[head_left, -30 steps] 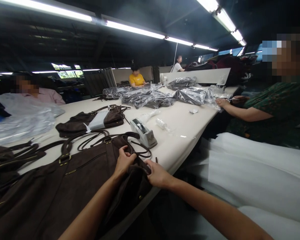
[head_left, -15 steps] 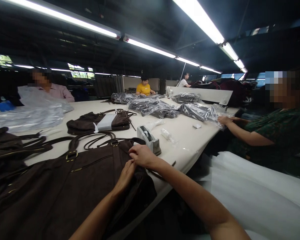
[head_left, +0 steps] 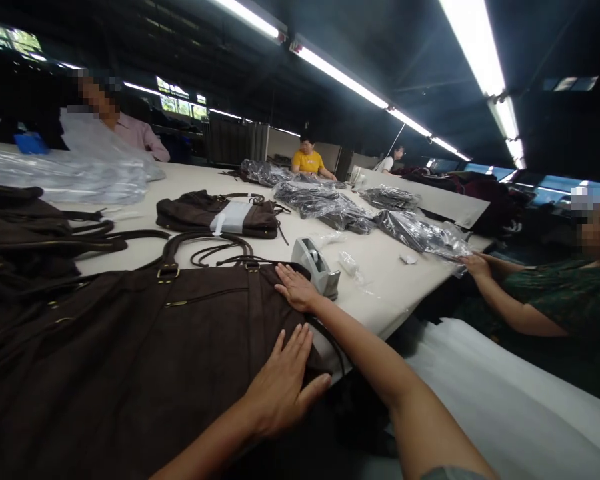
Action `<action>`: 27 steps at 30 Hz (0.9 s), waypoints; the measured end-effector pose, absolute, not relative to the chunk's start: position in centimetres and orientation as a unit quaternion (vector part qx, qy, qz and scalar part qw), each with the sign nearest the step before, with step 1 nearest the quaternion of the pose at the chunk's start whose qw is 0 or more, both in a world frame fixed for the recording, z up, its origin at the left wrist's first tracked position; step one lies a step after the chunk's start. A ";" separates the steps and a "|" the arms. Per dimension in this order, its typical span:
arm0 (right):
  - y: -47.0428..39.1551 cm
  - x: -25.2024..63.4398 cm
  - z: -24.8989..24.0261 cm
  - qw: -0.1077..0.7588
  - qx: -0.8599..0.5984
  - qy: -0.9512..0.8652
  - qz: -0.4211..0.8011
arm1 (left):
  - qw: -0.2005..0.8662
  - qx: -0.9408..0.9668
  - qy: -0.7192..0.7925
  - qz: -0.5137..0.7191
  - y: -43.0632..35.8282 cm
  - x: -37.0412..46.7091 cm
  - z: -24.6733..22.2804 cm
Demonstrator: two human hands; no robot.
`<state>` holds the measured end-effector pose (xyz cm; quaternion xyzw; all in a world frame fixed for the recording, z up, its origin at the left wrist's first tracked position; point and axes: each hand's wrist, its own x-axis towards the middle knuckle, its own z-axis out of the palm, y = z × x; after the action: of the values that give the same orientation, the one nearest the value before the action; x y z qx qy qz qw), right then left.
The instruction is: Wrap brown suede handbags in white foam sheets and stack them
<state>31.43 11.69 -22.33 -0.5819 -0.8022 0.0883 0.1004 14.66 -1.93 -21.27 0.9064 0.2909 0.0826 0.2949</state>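
A large dark brown handbag point(head_left: 180, 333) lies flat along the near edge of the table, its looped handles pointing away from me. My left hand point(head_left: 283, 377) rests on the lower part of the bag's right end, fingers spread and thumb out to the right. Farther up that same end, my right hand point(head_left: 296, 288) lies palm down with its fingers stretched out. Just beyond it stands a grey tape dispenser point(head_left: 316, 267). Neither hand grips anything.
Behind the bag is another brown handbag point(head_left: 193, 213) with a white wrap. Clear plastic bags point(head_left: 105, 177) lie at left, and plastic-wrapped items point(head_left: 325, 207) across the white table point(head_left: 380, 313). A co-worker's hands point(head_left: 475, 263) touch one at right. White sheets point(head_left: 505, 380) hang below.
My hands have come apart from a pinch at the bag's right end and now lie flat on it, the left one nearer to me. The view has tilted.
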 end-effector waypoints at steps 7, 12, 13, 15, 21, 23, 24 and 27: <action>12.0 30.9 -21.9 0.058 -0.591 -0.802 0.066 | 0.123 0.908 0.345 0.203 -5.3 16.2 -24.0; 12.0 30.6 -21.7 0.047 -0.607 -0.791 0.061 | 0.032 0.835 0.429 0.343 -6.5 17.4 -25.4; 12.0 30.5 -21.7 0.046 -0.608 -0.791 0.060 | 0.027 0.830 0.434 0.350 -6.4 17.4 -25.4; 12.0 30.5 -21.7 0.046 -0.609 -0.790 0.058 | 0.014 0.829 0.438 0.348 -6.3 17.4 -25.2; 12.1 30.7 -21.8 0.053 -0.605 -0.792 0.059 | -0.057 0.853 0.415 0.311 -6.6 17.5 -24.6; 12.2 30.7 -21.8 0.052 -0.605 -0.793 0.059 | -0.085 0.860 0.407 0.295 -6.9 17.5 -24.4; 12.2 30.6 -21.8 0.052 -0.605 -0.793 0.059 | -0.102 0.862 0.406 0.288 -6.9 17.6 -24.4; 12.2 30.6 -21.8 0.050 -0.607 -0.791 0.059 | -0.160 0.865 0.395 0.263 -7.1 17.7 -24.5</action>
<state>30.58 12.21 -21.80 -0.6068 -0.7911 0.0594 0.0504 17.72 -7.07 -24.51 0.8655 0.3949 0.2634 -0.1603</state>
